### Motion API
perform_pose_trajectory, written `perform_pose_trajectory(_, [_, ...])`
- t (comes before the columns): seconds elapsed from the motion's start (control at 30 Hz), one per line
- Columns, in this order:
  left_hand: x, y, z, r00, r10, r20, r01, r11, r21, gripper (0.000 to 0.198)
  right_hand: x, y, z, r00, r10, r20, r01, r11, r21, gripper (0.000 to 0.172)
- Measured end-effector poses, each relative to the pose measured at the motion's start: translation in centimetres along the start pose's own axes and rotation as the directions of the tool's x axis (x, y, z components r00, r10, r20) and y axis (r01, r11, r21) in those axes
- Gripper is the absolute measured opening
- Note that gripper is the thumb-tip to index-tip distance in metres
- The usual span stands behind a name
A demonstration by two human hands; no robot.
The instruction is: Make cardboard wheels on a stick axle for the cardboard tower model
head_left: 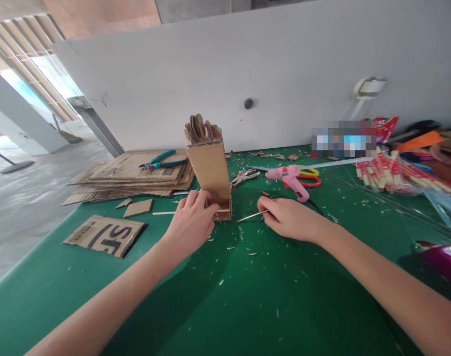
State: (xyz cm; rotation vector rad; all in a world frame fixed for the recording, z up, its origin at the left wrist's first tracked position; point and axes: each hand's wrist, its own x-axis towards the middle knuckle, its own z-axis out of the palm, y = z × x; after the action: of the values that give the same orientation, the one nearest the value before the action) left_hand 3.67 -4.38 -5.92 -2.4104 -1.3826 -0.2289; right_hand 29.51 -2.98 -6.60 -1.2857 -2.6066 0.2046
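Note:
A cardboard model (pixel 209 170) stands upright on the table, a tall box with rounded cardboard pieces sticking out of its top and a low open tray at its foot. My left hand (pixel 193 215) grips that foot from the left, thumb at the tray's front. A pale thin wooden strip (pixel 164 213) pokes out left of this hand; part of it is hidden. My right hand (pixel 282 216) pinches a thin pointed stick (pixel 253 216), its tip aimed left and just short of the tray. Pliers (pixel 243 177) lie behind the model.
A pink glue gun (pixel 290 178) and scissors (pixel 312 178) lie beyond my right hand. Stacked cardboard (pixel 110 170) with teal-handled cutters (pixel 164 160) is at left, near a printed cardboard piece (pixel 105 235). Packaged sticks (pixel 384 170) lie right. Scraps dot the green table (pixel 225 306).

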Motion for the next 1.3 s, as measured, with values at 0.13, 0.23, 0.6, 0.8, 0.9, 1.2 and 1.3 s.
perform_pose_trajectory(0.13, [0.8, 0.3, 0.5, 0.995, 0.088, -0.037, -0.091, 0.991, -0.1, 0.02, 0.3, -0.7, 0.5, 0.997, -0.072, -0.016, 0.071, 0.994, -0.089, 0.01])
perform_pose_trajectory(0.23, [1.1, 0.4, 1.3, 0.994, 0.09, -0.057, -0.098, 0.984, -0.15, 0.019, 0.5, -1.3, 1.1, 0.99, -0.142, -0.011, 0.138, 0.977, -0.163, 0.016])
perform_pose_trajectory(0.6, [1.2, 0.3, 2.7, 0.986, 0.043, -0.161, -0.073, 0.979, -0.188, 0.022, 0.9, -1.4, 1.8, 0.966, -0.109, -0.236, 0.038, 0.957, -0.288, 0.022])
perform_pose_trajectory(0.8, [1.2, 0.3, 2.6, 0.986, 0.013, -0.163, -0.053, 0.97, -0.238, 0.019, 1.1, -2.2, 2.1, 0.984, -0.079, -0.161, 0.027, 0.954, -0.3, 0.024])
perform_pose_trajectory(0.9, [1.2, 0.3, 2.5, 0.987, 0.004, -0.161, -0.045, 0.967, -0.251, 0.019, 1.1, -2.4, 2.1, 0.984, -0.079, -0.158, 0.028, 0.954, -0.3, 0.025])
perform_pose_trajectory(1.2, [1.2, 0.4, 2.6, 0.987, 0.007, -0.161, -0.048, 0.965, -0.256, 0.017, 1.1, -2.5, 2.1, 0.985, -0.062, -0.162, 0.012, 0.955, -0.296, 0.023])
perform_pose_trajectory(1.3, [1.1, 0.3, 2.7, 0.986, 0.018, -0.166, -0.062, 0.964, -0.26, 0.016, 1.1, -2.4, 2.2, 0.986, -0.068, -0.155, 0.018, 0.952, -0.304, 0.023])
